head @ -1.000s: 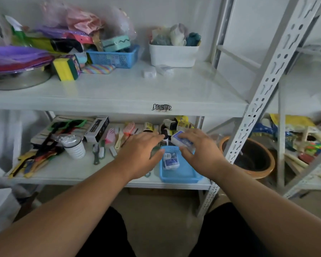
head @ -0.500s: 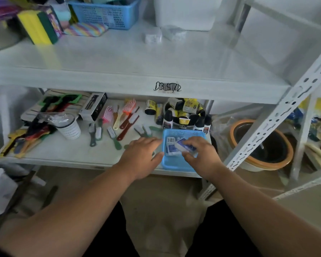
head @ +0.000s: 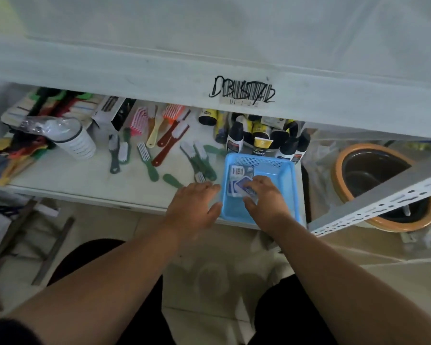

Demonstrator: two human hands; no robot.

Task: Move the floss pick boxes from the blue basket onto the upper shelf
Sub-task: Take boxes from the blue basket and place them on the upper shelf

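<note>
The floss pick boxes (head: pixel 237 181) lie in the left half of the blue basket (head: pixel 288 185), right of the frame's centre on the lower shelf (head: pixel 85 175), and the right hand (head: pixel 265 197) reaches in with fingers curled round the nearest box. The left hand (head: pixel 193 204) rests just left of the basket's rim, fingers loosely together and thumb out toward it. Brushes (head: pixel 147 155) and bottles (head: pixel 259 138) lie behind, under the upper shelf (head: pixel 159 68) across the top.
</note>
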